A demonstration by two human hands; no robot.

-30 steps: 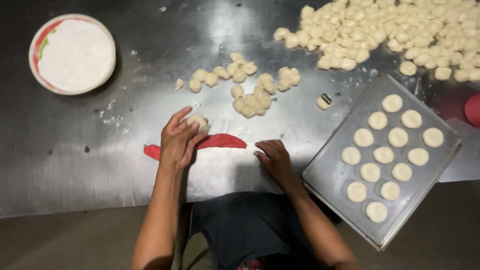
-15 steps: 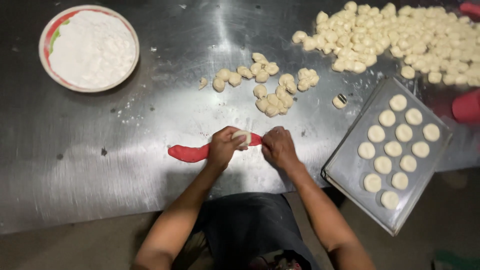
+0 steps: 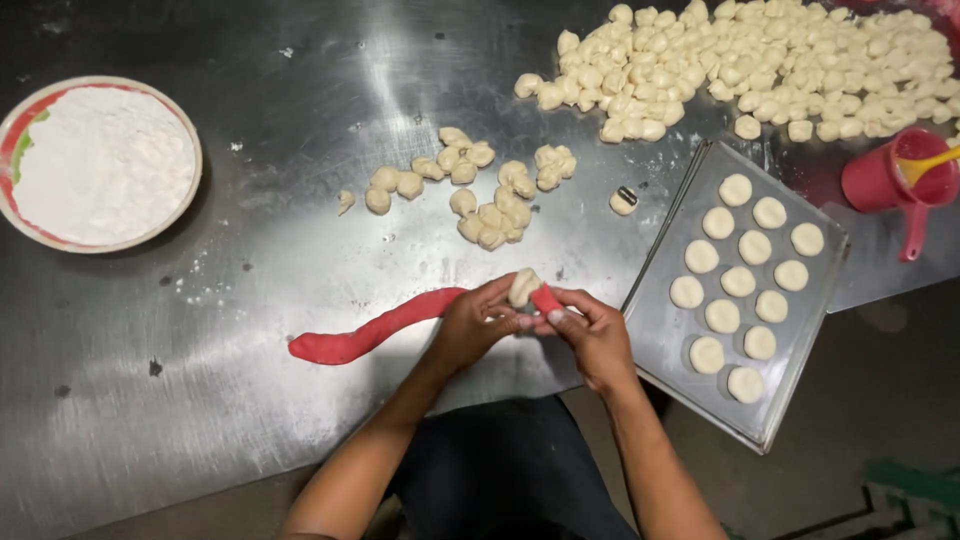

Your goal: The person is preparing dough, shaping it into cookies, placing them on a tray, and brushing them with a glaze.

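Near the worktop's front edge, left hand (image 3: 478,325) gripped a pale dough piece (image 3: 522,287); right hand (image 3: 592,335) pinched the red dough rope's (image 3: 375,328) end (image 3: 546,298). Best pinch small, even portions.

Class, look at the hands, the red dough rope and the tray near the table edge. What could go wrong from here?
1. The left hand and right hand pinch the red dough rope against a pale dough ball; colours might smear.
2. The baking tray seems to overhang the table edge; a knock could tip it.

red dough rope (image 3: 375,328) left of the left hand (image 3: 478,325), cream dough piece (image 3: 522,287) at its fingertips, grey steel table (image 3: 250,400) beneath.
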